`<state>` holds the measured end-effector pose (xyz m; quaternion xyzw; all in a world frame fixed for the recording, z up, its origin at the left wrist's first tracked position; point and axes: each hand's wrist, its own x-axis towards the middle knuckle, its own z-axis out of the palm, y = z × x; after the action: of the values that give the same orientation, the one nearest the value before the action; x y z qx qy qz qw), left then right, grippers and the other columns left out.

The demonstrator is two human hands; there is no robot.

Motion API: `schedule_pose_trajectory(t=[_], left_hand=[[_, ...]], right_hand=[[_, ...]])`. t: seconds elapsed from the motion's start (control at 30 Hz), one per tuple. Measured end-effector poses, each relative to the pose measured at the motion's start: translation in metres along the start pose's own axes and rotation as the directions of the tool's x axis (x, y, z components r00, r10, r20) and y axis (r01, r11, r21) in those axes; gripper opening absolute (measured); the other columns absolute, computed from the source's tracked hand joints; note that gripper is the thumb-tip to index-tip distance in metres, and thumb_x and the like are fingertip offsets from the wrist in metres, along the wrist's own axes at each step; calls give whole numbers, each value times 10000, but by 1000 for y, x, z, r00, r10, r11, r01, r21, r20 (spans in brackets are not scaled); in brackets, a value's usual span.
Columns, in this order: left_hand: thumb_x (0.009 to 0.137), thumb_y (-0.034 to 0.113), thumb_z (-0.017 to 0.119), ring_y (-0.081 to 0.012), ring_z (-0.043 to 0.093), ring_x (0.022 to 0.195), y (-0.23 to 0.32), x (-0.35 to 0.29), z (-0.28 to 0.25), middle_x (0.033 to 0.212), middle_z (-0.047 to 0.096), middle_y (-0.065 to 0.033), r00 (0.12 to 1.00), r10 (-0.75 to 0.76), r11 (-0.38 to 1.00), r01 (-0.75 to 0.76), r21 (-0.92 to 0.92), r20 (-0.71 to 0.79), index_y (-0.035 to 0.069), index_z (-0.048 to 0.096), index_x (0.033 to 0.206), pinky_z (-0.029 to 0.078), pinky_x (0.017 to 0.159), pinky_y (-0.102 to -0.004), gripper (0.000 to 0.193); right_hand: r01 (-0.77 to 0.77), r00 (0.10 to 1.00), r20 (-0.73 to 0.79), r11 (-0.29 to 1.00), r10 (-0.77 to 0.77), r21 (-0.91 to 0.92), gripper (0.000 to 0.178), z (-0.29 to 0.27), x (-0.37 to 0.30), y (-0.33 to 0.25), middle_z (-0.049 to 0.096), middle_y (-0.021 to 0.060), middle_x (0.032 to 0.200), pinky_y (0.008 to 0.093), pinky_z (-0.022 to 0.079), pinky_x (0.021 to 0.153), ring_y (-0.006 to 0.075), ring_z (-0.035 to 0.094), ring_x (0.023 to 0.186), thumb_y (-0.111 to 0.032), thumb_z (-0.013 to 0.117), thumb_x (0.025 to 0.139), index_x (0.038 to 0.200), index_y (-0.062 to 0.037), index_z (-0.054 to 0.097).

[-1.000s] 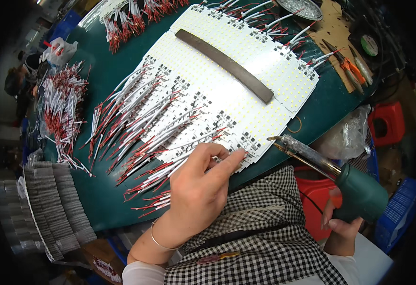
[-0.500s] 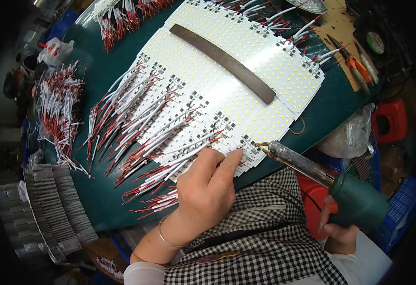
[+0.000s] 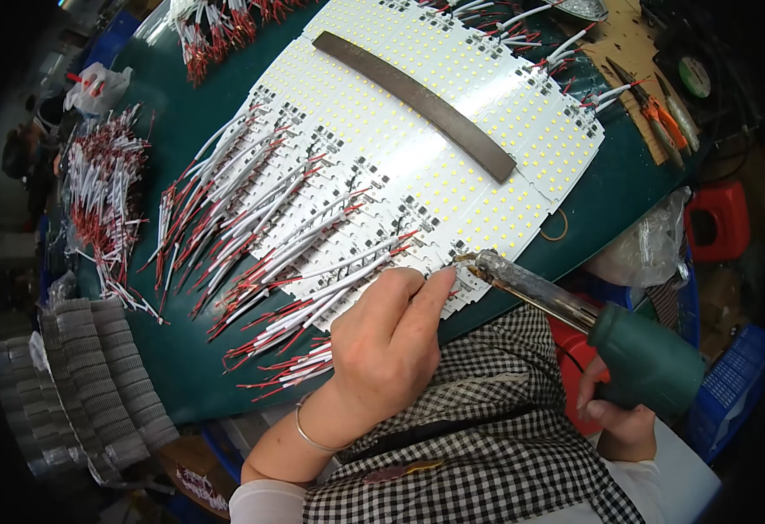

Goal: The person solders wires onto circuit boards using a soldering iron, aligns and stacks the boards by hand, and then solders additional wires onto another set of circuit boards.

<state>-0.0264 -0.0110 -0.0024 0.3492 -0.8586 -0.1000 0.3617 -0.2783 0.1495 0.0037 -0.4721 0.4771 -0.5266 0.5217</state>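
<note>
My left hand (image 3: 389,345) presses its fingertips on a red and white wire pair at the near edge of a row of white LED strip boards (image 3: 452,113) lying on the green table (image 3: 199,140). My right hand (image 3: 620,417) grips the green handle of a soldering iron (image 3: 575,316); its tip touches the board edge just right of my left fingertips. Red and white wire leads (image 3: 260,236) stick out from the boards' left ends. A dark flat bar (image 3: 413,100) lies across the boards.
Loose wire bundles (image 3: 103,188) lie at the table's left, more (image 3: 217,26) at the top. Stacked board pieces (image 3: 86,402) sit at lower left. Pliers with orange handles (image 3: 653,109) and a tape roll (image 3: 695,77) are at upper right, a red container (image 3: 719,223) beside a plastic bag (image 3: 644,249).
The soldering iron has swung left and its tip has come down onto the board edge beside my left fingertips. My left hand has stayed on the wires.
</note>
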Motion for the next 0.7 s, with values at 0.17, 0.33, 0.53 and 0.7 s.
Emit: schedule_pose_trajectory(t=[0.17, 0.33, 0.53, 0.7], left_hand=[[684, -103, 654, -209, 591, 622, 0, 0, 0, 823, 593, -106, 1000, 0, 1000, 0, 2, 1, -32, 671, 1065, 469, 490, -303, 388], [705, -91, 658, -205, 597, 622, 1, -2, 0, 832, 601, -108, 1000, 8, 999, -8, 31, 8, -33, 669, 1069, 471, 487, -300, 369], [620, -168, 637, -213, 592, 636, 5, -1, 0, 811, 580, -101, 999, -51, 998, 51, 22, 5, -13, 722, 1014, 486, 535, -301, 432], [626, -162, 639, -216, 595, 643, 7, -1, -2, 814, 580, -102, 998, -58, 998, 58, 27, 18, -16, 721, 1013, 488, 538, -299, 422]], right_hand=[[-150, 975, -161, 988, 155, 42, 532, 10, 5, -5, 578, 136, 819, 280, 524, 491, 206, 602, 582, -26, 765, 685, 1135, 93, 508], [-230, 931, -265, 967, 252, 111, 431, 24, 12, -19, 566, 130, 803, 271, 520, 485, 204, 606, 580, -28, 765, 689, 1032, 63, 520], [-150, 958, -211, 968, 193, 203, 592, 10, 4, -14, 591, 214, 981, 273, 521, 414, 230, 624, 551, -12, 759, 688, 1180, 124, 458], [-221, 910, -295, 943, 291, 251, 789, 15, 2, -22, 557, 283, 1116, 301, 554, 407, 249, 631, 538, -2, 758, 683, 1330, 166, 337]])
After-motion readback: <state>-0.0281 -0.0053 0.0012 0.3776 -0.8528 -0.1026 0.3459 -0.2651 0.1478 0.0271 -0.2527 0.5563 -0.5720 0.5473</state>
